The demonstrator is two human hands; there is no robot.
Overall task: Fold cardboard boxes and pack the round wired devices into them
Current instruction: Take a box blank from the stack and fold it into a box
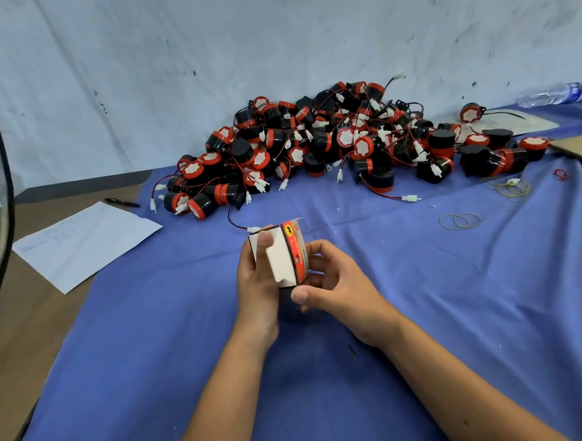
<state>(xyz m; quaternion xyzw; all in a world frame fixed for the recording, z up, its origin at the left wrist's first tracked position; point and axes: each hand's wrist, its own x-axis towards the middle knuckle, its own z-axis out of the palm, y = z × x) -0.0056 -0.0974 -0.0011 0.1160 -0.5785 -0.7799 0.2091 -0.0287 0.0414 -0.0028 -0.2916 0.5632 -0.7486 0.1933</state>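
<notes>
Here, left hand (257, 281) and right hand (332, 285) both gripping one small cardboard box (286, 254) above the worktop (420, 314); best to crease white flap squarely before tucking.

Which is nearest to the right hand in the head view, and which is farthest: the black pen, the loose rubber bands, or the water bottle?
From the right hand:
1. Rubber bands, to the right on the blue cloth.
2. Black pen, far to the left, near the white paper.
3. Water bottle, at the far right, by the wall.

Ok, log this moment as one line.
step: folding box | left hand: holds cardboard box | right hand: holds box | device pile: beyond, unpacked
</notes>
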